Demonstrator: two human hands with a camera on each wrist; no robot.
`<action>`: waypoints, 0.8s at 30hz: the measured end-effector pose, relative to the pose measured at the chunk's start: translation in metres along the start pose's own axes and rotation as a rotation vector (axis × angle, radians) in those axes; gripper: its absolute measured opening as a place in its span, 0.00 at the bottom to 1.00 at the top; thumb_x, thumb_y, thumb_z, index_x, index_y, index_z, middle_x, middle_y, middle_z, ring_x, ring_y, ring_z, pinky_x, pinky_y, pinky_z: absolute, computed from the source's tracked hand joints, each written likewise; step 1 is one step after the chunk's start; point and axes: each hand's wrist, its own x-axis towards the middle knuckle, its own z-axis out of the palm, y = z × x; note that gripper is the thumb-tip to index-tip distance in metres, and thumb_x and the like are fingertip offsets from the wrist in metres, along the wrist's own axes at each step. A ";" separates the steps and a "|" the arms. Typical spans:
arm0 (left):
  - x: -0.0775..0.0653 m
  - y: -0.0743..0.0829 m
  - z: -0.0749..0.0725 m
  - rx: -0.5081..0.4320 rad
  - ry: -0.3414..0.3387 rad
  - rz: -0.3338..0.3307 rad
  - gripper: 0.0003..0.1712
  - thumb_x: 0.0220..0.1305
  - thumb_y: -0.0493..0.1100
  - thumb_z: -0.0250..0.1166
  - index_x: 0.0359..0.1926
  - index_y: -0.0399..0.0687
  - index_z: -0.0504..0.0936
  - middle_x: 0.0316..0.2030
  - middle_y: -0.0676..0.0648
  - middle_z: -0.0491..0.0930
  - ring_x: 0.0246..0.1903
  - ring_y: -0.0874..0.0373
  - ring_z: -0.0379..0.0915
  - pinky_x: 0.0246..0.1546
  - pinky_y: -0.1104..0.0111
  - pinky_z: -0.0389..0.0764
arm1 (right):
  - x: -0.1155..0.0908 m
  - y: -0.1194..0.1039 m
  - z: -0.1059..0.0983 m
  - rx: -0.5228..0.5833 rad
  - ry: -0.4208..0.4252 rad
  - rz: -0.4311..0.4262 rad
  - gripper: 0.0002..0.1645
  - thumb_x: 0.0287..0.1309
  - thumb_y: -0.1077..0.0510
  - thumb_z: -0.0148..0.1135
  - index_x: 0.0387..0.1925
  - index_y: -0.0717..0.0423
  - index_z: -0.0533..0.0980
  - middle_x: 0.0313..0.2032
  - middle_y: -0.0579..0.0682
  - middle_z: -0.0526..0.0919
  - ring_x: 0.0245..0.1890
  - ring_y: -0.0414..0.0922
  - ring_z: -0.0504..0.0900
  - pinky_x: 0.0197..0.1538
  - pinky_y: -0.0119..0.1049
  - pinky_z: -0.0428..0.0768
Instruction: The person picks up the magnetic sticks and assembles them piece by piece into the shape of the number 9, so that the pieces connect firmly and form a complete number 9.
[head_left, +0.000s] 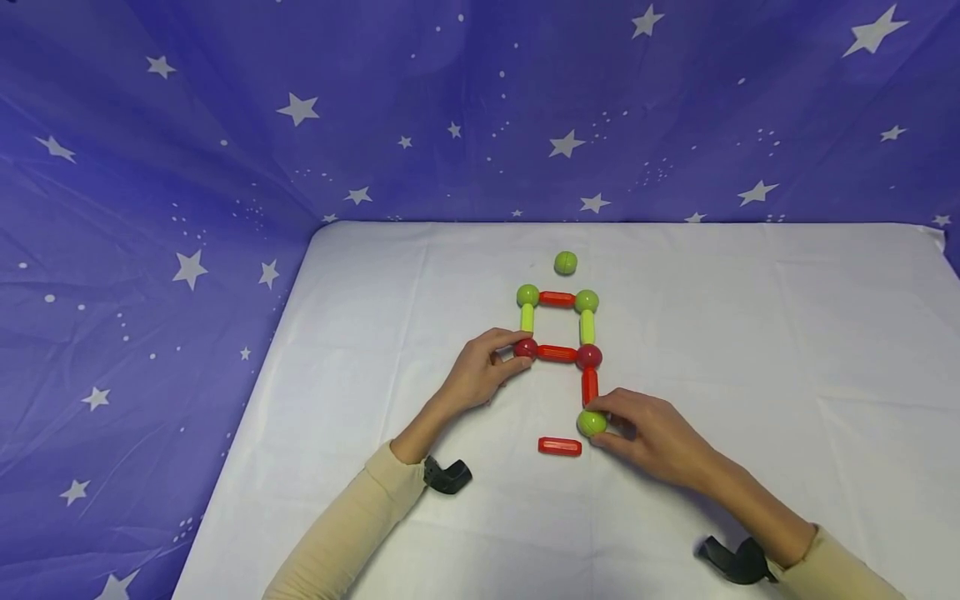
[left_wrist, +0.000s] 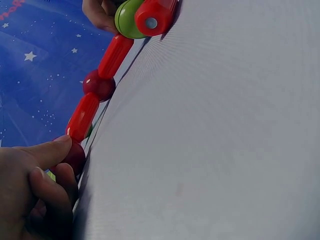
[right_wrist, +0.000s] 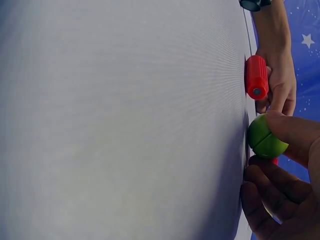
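Balls and magnetic rods form a square on the white cloth, with two green balls at the far corners and two red balls at the near ones. My left hand (head_left: 480, 367) pinches the near-left red ball (head_left: 526, 348) between thumb and fingers. From the near-right red ball (head_left: 589, 357), a red rod (head_left: 590, 387) runs toward me to a green ball (head_left: 592, 423). My right hand (head_left: 652, 433) pinches that green ball, also seen in the right wrist view as a grooved green ball (right_wrist: 267, 137). A loose red rod (head_left: 559, 447) lies just left of it.
Beyond the square, a single green ball (head_left: 566, 263) lies on the white-covered table (head_left: 750, 333). Blue star-printed cloth (head_left: 480, 108) hangs behind the table and along its left side. Dark curved devices (head_left: 738, 558) are worn at both wrists.
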 end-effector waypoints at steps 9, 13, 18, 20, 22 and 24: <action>0.000 0.001 0.000 -0.006 -0.005 0.001 0.24 0.64 0.45 0.69 0.60 0.47 0.81 0.50 0.49 0.80 0.25 0.63 0.71 0.25 0.71 0.73 | 0.000 0.000 0.002 -0.004 0.008 0.004 0.22 0.50 0.59 0.76 0.48 0.49 0.81 0.40 0.36 0.80 0.35 0.36 0.74 0.40 0.35 0.78; 0.000 0.001 0.000 -0.002 0.001 0.011 0.24 0.63 0.44 0.70 0.59 0.47 0.81 0.50 0.49 0.80 0.25 0.63 0.71 0.25 0.71 0.73 | -0.002 0.000 0.001 0.000 0.011 0.009 0.22 0.51 0.58 0.76 0.49 0.48 0.81 0.41 0.36 0.81 0.36 0.36 0.74 0.41 0.36 0.78; 0.000 0.002 0.001 0.000 -0.005 -0.001 0.24 0.63 0.45 0.70 0.60 0.48 0.81 0.49 0.49 0.80 0.24 0.63 0.71 0.24 0.71 0.73 | -0.003 0.000 0.002 -0.003 0.017 0.015 0.22 0.51 0.58 0.76 0.49 0.48 0.81 0.42 0.36 0.81 0.37 0.36 0.75 0.42 0.37 0.79; 0.000 0.002 0.001 0.001 -0.004 -0.006 0.24 0.64 0.45 0.69 0.60 0.48 0.81 0.49 0.49 0.80 0.23 0.63 0.71 0.23 0.70 0.73 | -0.003 0.001 0.003 -0.005 0.015 0.018 0.22 0.51 0.58 0.76 0.49 0.48 0.81 0.42 0.37 0.81 0.38 0.36 0.76 0.44 0.38 0.79; -0.001 0.003 0.001 0.002 0.001 -0.004 0.24 0.64 0.45 0.69 0.60 0.48 0.81 0.49 0.49 0.80 0.22 0.63 0.71 0.23 0.70 0.73 | -0.003 0.000 0.003 -0.007 0.012 0.022 0.22 0.51 0.58 0.76 0.50 0.48 0.81 0.43 0.37 0.81 0.39 0.36 0.77 0.45 0.40 0.80; -0.001 0.003 0.001 0.010 0.008 -0.003 0.24 0.64 0.45 0.69 0.60 0.48 0.81 0.49 0.48 0.80 0.22 0.63 0.71 0.23 0.70 0.73 | -0.003 0.000 0.003 -0.009 0.009 0.025 0.22 0.52 0.57 0.76 0.50 0.48 0.81 0.43 0.37 0.82 0.40 0.37 0.77 0.47 0.41 0.80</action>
